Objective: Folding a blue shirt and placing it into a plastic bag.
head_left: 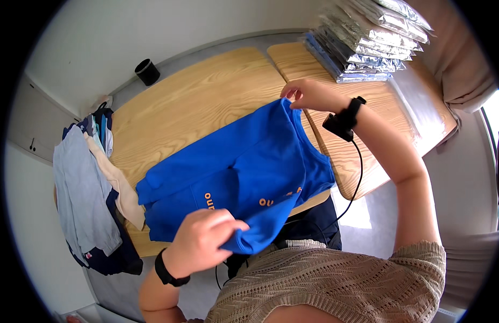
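Observation:
A bright blue top (206, 175) with orange print lies across the near part of the wooden table, its neckline to the right. At its near edge, my left hand (203, 237) is closed on a folded-up bit of the fabric, which lifts off toward me. My right hand (308, 97) pinches the far right corner of the same top, by the shoulder. Between my hands the cloth is partly folded and creased. Black bands circle both wrists, and a small black device (338, 126) with a cable sits on the right one.
Several garments, among them a light grey-blue one (82, 188) and a cream one (117, 180), hang over the table's left end. A tall stack of plastic-wrapped clothes (368, 43) stands at the far right, beside flat clear bags (419, 107). A black bin (147, 72) stands beyond the wooden table (206, 81).

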The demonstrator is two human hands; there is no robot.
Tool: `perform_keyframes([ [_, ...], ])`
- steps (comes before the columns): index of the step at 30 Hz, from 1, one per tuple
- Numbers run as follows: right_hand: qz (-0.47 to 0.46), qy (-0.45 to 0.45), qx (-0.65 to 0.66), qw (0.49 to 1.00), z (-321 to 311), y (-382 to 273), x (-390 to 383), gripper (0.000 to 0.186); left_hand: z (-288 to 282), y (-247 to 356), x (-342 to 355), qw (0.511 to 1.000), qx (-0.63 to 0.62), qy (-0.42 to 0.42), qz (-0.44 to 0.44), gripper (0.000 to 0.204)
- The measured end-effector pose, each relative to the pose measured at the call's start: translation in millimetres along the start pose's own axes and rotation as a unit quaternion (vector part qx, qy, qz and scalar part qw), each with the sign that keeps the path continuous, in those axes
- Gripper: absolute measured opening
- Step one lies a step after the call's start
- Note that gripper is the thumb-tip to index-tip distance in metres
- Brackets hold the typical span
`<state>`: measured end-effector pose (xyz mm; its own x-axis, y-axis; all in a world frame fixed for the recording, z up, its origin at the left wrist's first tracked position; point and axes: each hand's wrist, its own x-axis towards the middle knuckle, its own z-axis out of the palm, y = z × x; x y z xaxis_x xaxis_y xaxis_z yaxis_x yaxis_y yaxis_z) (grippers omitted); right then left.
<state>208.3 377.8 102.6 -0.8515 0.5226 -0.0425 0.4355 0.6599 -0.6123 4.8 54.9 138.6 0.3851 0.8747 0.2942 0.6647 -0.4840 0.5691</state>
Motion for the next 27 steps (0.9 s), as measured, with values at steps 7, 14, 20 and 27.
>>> perform_keyframes([
  [7, 0.031, -0.035, -0.058, 0.997, 31, 50, 37, 0.046, 7, 26, 20, 0.992, -0.08, -0.057, 0.079, 0.042],
  [14, 0.005, -0.041, -0.055, 0.998, 36, 66, 52, 0.046, 9, 45, 39, 0.934, -0.277, -0.123, 0.19, 0.025],
  [20, 0.008, -0.053, 0.036, 0.998, 27, 56, 39, 0.042, 13, 39, 39, 0.971, -0.21, -0.053, 0.097, 0.024],
  [27, -0.063, -0.082, -0.01, 0.995, 25, 65, 36, 0.021, 3, 37, 29, 0.976, -0.198, -0.081, 0.046, 0.041],
])
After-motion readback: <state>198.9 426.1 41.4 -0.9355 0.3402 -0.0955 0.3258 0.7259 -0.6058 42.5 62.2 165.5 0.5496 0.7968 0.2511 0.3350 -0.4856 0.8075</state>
